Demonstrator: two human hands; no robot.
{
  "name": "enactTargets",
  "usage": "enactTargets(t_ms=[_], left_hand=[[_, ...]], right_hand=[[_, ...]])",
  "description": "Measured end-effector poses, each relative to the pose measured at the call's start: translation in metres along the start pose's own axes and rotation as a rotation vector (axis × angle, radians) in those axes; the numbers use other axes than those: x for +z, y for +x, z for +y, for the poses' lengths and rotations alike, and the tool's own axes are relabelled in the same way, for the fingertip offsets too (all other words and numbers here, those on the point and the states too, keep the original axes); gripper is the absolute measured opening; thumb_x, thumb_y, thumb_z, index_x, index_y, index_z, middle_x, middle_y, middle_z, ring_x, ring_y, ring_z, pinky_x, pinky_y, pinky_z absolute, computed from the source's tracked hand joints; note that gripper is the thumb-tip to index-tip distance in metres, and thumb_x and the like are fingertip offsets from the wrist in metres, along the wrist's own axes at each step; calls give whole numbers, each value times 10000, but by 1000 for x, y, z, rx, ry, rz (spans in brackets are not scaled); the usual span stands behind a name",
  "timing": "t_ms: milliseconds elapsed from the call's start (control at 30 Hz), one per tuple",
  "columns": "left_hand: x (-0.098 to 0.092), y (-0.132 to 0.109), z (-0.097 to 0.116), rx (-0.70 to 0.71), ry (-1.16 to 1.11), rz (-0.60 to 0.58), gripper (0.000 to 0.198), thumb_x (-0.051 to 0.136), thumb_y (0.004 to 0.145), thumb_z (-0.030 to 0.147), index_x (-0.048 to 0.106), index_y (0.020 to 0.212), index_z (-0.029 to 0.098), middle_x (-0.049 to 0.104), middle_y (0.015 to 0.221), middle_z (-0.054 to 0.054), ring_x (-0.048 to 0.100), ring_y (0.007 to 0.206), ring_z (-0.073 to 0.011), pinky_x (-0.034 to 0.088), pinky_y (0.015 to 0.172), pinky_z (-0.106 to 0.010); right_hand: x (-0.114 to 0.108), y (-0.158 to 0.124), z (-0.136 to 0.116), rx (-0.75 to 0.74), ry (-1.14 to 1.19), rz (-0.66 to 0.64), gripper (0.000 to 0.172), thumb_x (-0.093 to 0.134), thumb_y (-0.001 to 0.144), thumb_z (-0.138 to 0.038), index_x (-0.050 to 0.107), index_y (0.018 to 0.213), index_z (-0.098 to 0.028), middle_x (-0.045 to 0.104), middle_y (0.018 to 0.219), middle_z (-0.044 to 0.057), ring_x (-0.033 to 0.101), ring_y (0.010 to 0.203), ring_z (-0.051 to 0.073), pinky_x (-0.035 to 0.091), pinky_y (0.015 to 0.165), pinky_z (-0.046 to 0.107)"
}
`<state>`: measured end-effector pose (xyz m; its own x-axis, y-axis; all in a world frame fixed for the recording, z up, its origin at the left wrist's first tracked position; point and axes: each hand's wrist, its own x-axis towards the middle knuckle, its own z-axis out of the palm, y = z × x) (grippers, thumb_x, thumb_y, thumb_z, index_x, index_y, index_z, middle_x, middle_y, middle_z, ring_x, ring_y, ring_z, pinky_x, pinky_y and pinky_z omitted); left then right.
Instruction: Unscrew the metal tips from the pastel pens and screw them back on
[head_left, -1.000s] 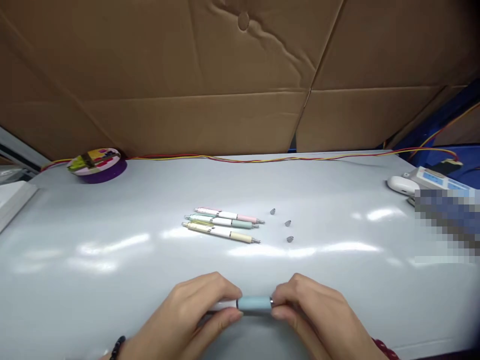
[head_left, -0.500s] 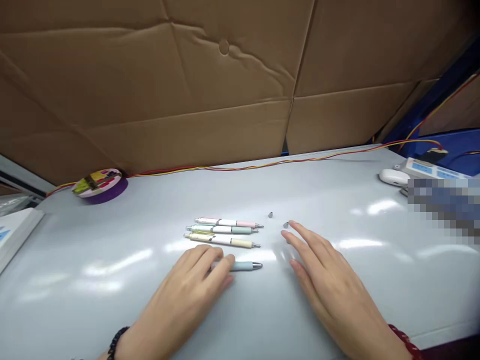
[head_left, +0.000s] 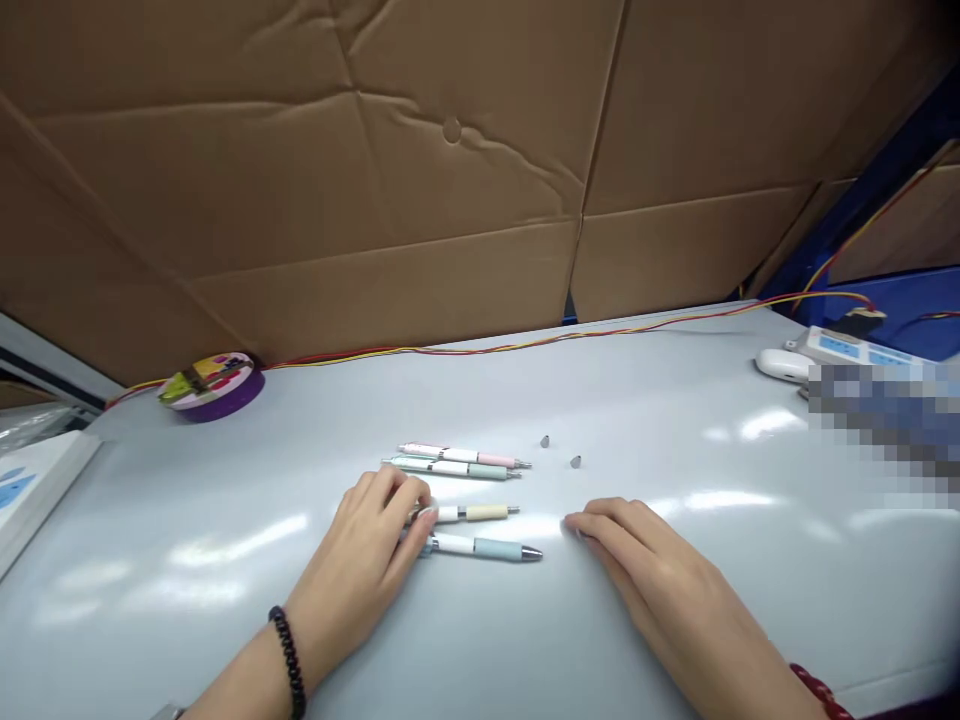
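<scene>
Mid-frame, the left hand (head_left: 379, 545) pinches the yellow pen (head_left: 487, 512); the right hand (head_left: 660, 575) is bunched, maybe holding something, I can't tell; the blue pen (head_left: 498, 549) has its tip (head_left: 532, 553); three pens (head_left: 491, 472) don't.

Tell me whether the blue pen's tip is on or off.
On: the blue pen ends in a silver cone, unlike the yellow pen with its thin, bare end.

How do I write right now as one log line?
left hand: holding yellow pen; right hand: pinched, contents hidden; blue pen: on table; gray tips: two lying loose
</scene>
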<state>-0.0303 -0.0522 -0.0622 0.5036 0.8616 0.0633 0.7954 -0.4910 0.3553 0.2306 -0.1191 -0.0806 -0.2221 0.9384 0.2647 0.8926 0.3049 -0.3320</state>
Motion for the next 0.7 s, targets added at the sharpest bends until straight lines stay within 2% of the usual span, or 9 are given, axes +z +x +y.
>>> enactTargets(t_ms=[200,300,400,500,567,700], left_hand=[[10,-3,5,21,-19,45,268,276,972,307,450,792,211,492,823,-21,442,726,-197,431,670,-352],[11,-3,5,32,-29,77,272,252,976,291,427,782,214,497,796,-18,437,694,-190,417,641,-335],[8,-4,4,22,-37,119,273,232,980,283,399,775,218,488,722,-1,444,650,-183,405,629,-321],[3,-8,4,86,-41,240,265,219,987,304,396,808,221,484,699,7,469,629,-177,404,645,-316],[3,-14,7,142,-94,308,278,199,995,345,393,836,225,467,672,18,464,571,-160,401,583,-279],[8,-25,25,292,-209,298,385,139,978,496,403,903,227,437,586,40,414,429,-129,337,408,-231]], right_hand=[[-3,1,-1,50,124,-77,212,380,922,-195,583,901,-253,624,823,9,630,723,164,543,611,288],[-6,0,-2,63,159,-96,199,381,930,-218,575,925,-260,632,826,0,635,723,163,543,609,294],[-9,-1,-6,10,200,-15,183,398,926,-201,571,965,-249,641,818,0,639,721,157,535,599,279],[-13,-1,-12,-89,317,158,168,454,902,-160,563,1006,-233,655,817,-2,642,717,140,531,614,241],[-17,-2,-15,-135,405,227,208,515,871,-133,550,1048,-236,675,861,-5,654,741,128,539,649,207],[-26,-3,-17,-276,616,221,283,572,848,-108,530,1088,-254,703,863,-4,672,761,129,561,655,190]])
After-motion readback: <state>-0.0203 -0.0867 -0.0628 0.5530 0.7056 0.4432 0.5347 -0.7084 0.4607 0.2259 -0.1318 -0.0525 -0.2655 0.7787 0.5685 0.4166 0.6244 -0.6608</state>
